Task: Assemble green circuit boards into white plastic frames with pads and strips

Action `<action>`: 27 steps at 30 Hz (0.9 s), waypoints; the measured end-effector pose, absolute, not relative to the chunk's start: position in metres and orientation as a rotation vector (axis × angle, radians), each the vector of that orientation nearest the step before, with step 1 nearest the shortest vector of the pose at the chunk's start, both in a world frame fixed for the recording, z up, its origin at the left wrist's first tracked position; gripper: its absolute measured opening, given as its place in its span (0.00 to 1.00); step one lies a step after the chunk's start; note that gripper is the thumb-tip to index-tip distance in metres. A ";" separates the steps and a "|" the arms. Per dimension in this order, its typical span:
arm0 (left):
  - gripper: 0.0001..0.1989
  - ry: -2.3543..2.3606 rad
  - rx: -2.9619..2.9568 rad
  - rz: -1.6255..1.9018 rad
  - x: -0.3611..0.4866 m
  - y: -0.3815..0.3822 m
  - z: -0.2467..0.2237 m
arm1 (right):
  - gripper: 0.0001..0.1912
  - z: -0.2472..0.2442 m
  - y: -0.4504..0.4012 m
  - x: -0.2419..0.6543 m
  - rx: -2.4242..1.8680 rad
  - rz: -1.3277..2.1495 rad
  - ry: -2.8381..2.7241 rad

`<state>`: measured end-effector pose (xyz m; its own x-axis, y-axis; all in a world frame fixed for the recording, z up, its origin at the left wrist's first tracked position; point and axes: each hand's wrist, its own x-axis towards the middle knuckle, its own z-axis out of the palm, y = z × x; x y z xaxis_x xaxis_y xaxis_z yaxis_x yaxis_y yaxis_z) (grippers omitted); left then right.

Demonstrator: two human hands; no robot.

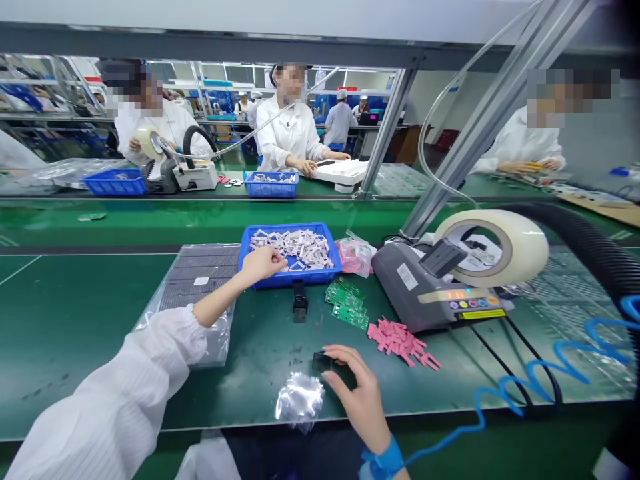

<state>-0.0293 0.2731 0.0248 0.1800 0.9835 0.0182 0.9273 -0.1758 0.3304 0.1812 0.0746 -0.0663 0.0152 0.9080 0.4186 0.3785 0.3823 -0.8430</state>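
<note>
— While the left hand [261, 264] rests at the blue bin [290, 227], is its grip closed?
— Can't tell; the right hand [359, 397] clamps a small black part [321, 362] over the worktop [75, 320], and the bin looks full.

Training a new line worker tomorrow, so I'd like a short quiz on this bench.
1. Which container is the left hand reaching into?
2. True or false: the pink strips lie inside the crumpled clear bag.
3. Which hand wears the blue wrist strap? A: the left hand. B: the right hand.

Key:
1. The blue plastic bin.
2. False: they lie on the green bench mat.
3. B.
</note>
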 end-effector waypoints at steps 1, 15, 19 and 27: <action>0.11 1.805 2.254 0.404 -0.031 0.271 0.025 | 0.07 -0.066 0.075 0.181 -1.184 0.626 -1.563; 0.08 1.139 2.579 1.002 -0.031 0.209 0.036 | 0.07 -0.061 0.075 0.178 -1.177 0.662 -1.509; 0.05 1.009 2.501 1.069 -0.022 0.169 0.036 | 0.09 -0.064 0.074 0.178 -1.158 0.639 -1.442; 0.31 0.716 2.362 0.838 -0.022 0.096 0.040 | 0.14 -0.015 0.031 0.165 -0.953 0.570 -1.360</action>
<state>-0.0224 0.0961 0.0398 0.6672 0.6271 0.4021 0.2990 -0.7199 0.6264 0.1650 0.0311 -0.0154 0.1650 0.8170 0.5525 0.1785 0.5262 -0.8314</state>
